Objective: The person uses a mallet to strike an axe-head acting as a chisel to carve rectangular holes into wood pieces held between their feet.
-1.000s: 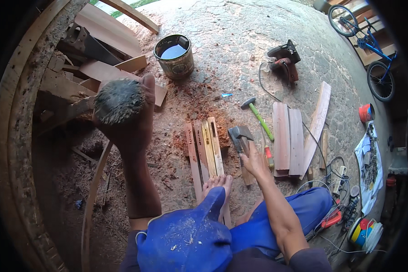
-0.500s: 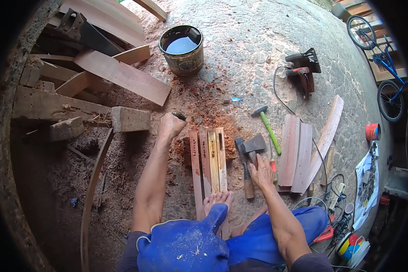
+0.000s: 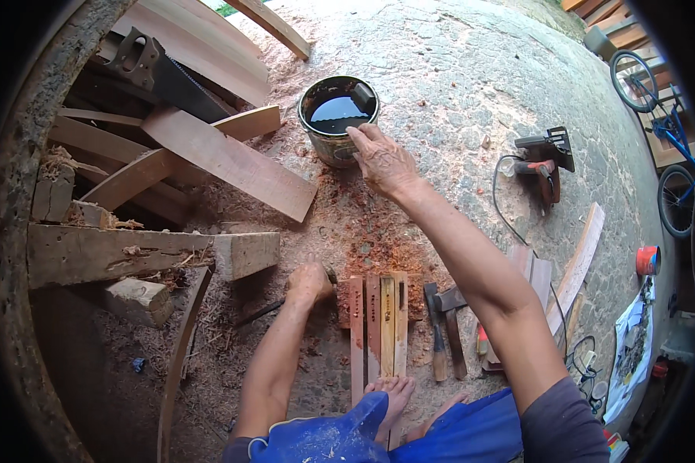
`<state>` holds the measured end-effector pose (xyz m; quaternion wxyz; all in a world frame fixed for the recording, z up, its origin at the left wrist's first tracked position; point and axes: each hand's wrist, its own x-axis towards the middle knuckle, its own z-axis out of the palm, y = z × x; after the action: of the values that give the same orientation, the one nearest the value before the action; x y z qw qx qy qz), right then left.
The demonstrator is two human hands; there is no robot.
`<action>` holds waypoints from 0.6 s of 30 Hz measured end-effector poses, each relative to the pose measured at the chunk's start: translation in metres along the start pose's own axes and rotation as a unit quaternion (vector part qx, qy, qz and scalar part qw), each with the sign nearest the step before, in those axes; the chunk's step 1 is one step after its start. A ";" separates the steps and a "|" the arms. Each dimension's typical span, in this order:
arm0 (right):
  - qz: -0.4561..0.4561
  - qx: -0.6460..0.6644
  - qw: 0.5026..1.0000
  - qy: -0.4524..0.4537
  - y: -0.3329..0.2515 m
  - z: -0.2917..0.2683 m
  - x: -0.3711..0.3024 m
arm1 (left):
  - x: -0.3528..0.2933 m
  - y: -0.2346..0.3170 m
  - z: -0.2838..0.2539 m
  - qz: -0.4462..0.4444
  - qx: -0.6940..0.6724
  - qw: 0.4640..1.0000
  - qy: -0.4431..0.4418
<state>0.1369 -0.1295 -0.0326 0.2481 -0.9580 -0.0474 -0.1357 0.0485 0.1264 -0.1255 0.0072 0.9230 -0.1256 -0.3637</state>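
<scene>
My right hand (image 3: 386,160) reaches forward to the black bucket (image 3: 337,147), its fingers closed at the near right rim. Dark liquid stands inside, and a dark block sits at the far right of the rim. My left hand (image 3: 310,282) is closed round what looks like a chisel, whose dark shaft (image 3: 259,312) points toward the lower left; the grip is mostly hidden. Beside this hand lie several long wooden strips (image 3: 374,324), side by side, with small holes and a slot near their far ends. My bare foot (image 3: 392,392) presses on them.
Right of the strips lie a hatchet (image 3: 456,347) and another wooden-handled tool (image 3: 439,363). Curved boards (image 3: 579,270) and a corded power saw (image 3: 544,174) are farther right. At left, a handsaw (image 3: 158,73) rests on stacked planks, near a heavy beam (image 3: 131,251).
My right hand has let go of the hatchet and moved forward and left to the bucket. My left hand has drawn back nearer, with the chisel shaft now showing. The view has shifted.
</scene>
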 end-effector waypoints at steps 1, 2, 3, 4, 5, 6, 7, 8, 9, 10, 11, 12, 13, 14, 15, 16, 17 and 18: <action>0.012 -0.020 0.999 -0.024 0.004 0.005 0.017 | 0.002 -0.001 -0.003 -0.008 -0.003 1.000 -0.009; 0.025 -0.043 0.998 -0.048 0.010 0.008 0.031 | 0.006 0.000 -0.005 -0.013 -0.006 1.000 -0.018; 0.039 -0.063 0.994 -0.076 0.016 0.013 0.040 | 0.009 0.000 -0.005 -0.020 -0.009 0.999 -0.031; 0.032 -0.086 0.992 -0.092 0.018 0.018 0.045 | 0.008 0.001 -0.009 -0.022 -0.011 0.999 -0.040; 0.025 -0.110 0.988 -0.108 0.020 0.022 0.049 | 0.008 0.001 -0.014 -0.023 -0.013 0.998 -0.050; 0.015 -0.136 0.983 -0.122 0.022 0.024 0.052 | 0.007 0.001 -0.015 -0.023 -0.016 0.998 -0.057; -0.002 -0.146 0.982 -0.119 0.025 0.025 0.055 | 0.006 -0.001 -0.009 -0.003 -0.012 1.000 -0.025; -0.018 -0.156 0.981 -0.117 0.028 0.027 0.057 | 0.006 -0.002 0.000 0.018 -0.009 1.000 0.007; -0.040 -0.162 0.980 -0.113 0.023 0.029 0.059 | 0.008 -0.008 0.007 0.032 -0.005 0.999 0.041; -0.073 -0.159 0.977 -0.123 0.021 0.027 0.058 | 0.013 -0.013 0.016 0.029 -0.020 0.997 0.071; -0.088 -0.155 0.975 -0.131 0.017 0.028 0.056 | 0.015 -0.020 0.024 0.029 -0.016 0.996 0.079; -0.099 -0.153 0.973 -0.141 0.017 0.027 0.051 | 0.013 -0.018 0.023 0.034 -0.013 0.996 0.084; -0.110 -0.151 0.971 -0.151 0.016 0.027 0.046 | 0.012 -0.015 0.022 0.040 -0.009 0.995 0.090; -0.115 -0.162 0.966 -0.164 0.015 0.028 0.042 | 0.012 -0.013 0.019 0.023 -0.012 0.998 0.049; -0.118 -0.177 0.962 -0.174 0.015 0.021 0.038 | 0.010 -0.004 0.006 0.011 -0.014 1.000 0.012; -0.126 -0.186 0.957 -0.182 0.012 0.019 0.038 | 0.010 -0.002 -0.002 -0.007 -0.014 1.000 -0.024; -0.120 -0.183 0.955 -0.199 0.010 0.016 0.040 | 0.010 -0.002 -0.002 -0.003 -0.017 1.000 -0.012; -0.113 -0.177 0.954 -0.216 0.007 0.014 0.041 | 0.010 -0.003 0.000 0.000 -0.019 1.000 -0.002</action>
<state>0.1811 -0.1282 -0.0359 0.0410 -0.9814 -0.1828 0.0409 0.0563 0.1274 -0.1320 0.0245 0.9221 -0.1187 -0.3675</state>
